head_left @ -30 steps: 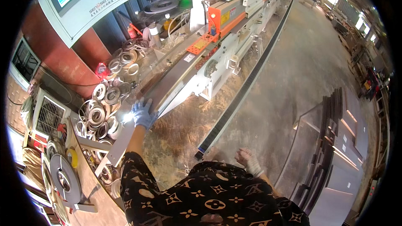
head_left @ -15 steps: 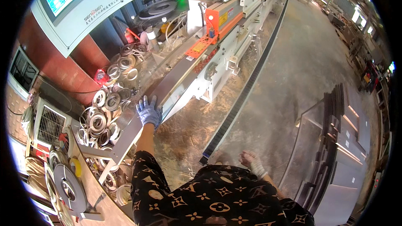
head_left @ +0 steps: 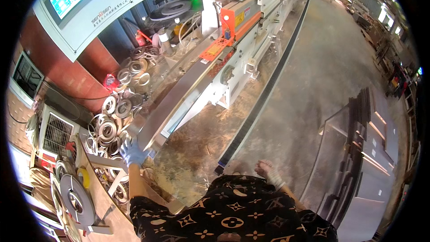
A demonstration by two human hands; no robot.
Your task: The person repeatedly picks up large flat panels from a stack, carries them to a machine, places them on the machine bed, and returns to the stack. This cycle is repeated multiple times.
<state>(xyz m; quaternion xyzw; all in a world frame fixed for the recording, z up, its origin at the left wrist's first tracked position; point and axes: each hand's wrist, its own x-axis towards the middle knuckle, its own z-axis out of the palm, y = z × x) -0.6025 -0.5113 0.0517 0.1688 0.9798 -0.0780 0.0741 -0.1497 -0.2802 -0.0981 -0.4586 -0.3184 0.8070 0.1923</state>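
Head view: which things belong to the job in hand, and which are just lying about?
Apparently in the job:
long, flat, brown panel, lying along the machine
long white-and-orange metal machine
blue-gloved left hand, fingers spread near the panel's closer end

Apparently lying about:
heaped pale and grey ring-shaped coils
large, flat, dark-grey round coil, lower left

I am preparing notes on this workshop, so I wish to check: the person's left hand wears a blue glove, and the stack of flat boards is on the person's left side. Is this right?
Not quite: the head view shows the stack of flat boards on the person's right side. The left hand does wear a blue glove.
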